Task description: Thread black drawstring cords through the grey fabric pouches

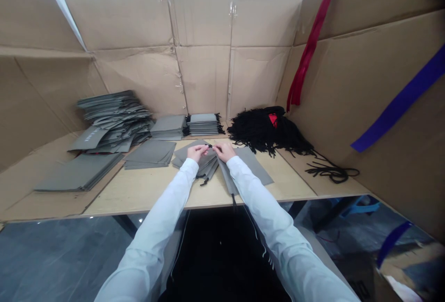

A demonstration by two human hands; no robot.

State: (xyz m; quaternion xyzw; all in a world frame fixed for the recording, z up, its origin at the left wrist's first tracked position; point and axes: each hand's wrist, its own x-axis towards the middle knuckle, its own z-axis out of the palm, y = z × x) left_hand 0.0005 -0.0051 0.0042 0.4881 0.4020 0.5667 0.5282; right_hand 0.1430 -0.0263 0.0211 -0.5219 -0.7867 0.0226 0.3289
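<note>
My left hand (197, 153) and my right hand (225, 151) meet at the middle of the table, both with fingers pinched. Between them runs a short black cord (210, 146), one part in each hand. Beneath my right hand and forearm lies a grey fabric pouch (255, 168); a black cord end (233, 198) hangs at its near corner. Several more grey pouches (207, 168) are fanned out under my left hand, with black cord ends at their near side. My fingers hide part of the cord.
Stacks of flat grey pouches (116, 119) stand at the left, with smaller piles (150, 154) beside them. A neat corded stack (204, 124) sits at the back. Right of it lies a heap of black cords (269, 130). Cardboard walls (205, 79) enclose the table (146, 195).
</note>
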